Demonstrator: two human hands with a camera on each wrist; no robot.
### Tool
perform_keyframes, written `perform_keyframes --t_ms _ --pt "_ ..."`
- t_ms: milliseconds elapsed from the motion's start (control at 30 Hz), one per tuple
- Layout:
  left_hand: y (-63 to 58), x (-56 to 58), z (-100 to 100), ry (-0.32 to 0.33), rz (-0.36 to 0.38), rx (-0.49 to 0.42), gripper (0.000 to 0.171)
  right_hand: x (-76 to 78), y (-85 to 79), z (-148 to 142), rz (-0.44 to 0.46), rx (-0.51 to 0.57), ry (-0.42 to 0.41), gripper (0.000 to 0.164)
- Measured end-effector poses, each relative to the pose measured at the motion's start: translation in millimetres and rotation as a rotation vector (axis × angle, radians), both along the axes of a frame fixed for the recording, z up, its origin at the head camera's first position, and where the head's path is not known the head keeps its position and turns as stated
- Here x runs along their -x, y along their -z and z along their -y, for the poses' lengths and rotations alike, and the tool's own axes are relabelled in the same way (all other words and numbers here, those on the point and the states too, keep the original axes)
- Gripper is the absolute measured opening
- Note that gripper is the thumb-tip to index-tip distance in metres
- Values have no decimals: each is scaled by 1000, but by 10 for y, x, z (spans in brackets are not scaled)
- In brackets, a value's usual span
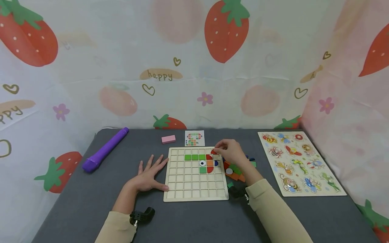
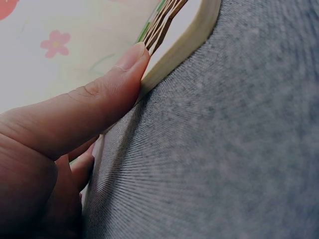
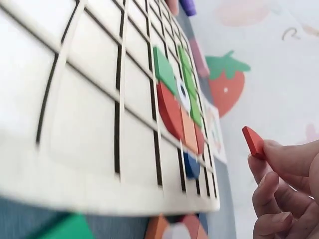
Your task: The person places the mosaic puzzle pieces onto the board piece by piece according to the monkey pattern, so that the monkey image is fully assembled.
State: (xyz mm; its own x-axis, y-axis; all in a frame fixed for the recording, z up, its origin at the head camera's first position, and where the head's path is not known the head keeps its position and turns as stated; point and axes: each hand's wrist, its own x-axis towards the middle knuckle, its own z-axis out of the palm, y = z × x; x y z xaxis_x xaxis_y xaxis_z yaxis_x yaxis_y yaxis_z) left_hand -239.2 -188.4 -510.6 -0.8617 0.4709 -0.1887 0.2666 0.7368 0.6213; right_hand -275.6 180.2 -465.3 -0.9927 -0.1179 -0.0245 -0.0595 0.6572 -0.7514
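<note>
A pale wooden grid board [image 1: 194,199] lies on the table. Green, red, orange and blue pieces and a white eye piece [image 1: 202,163] fill some of its upper right cells. With fingers spread, my left hand [image 1: 149,177] rests at the board's left side; in the left wrist view its thumb [image 2: 112,82] touches the board's edge. Between thumb and fingertip my right hand [image 3: 294,184] pinches a small red wooden piece with a curved side [image 3: 253,142]. In the head view that hand [image 1: 233,153] is over the board's upper right corner.
Loose coloured pieces [image 1: 235,172] lie right of the board, partly hidden by my right forearm. Behind it are a pattern card [image 1: 195,143] and a pink block [image 1: 168,139]. A purple microphone-shaped object [image 1: 106,150] lies left; an insect picture board [image 1: 304,162] lies right.
</note>
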Motion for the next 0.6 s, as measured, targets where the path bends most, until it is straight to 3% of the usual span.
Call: perform_keyframes --t_ms 600 --pt "-19 -2 -13 -9 -4 10 119 47 11 527 42 74 -70 12"
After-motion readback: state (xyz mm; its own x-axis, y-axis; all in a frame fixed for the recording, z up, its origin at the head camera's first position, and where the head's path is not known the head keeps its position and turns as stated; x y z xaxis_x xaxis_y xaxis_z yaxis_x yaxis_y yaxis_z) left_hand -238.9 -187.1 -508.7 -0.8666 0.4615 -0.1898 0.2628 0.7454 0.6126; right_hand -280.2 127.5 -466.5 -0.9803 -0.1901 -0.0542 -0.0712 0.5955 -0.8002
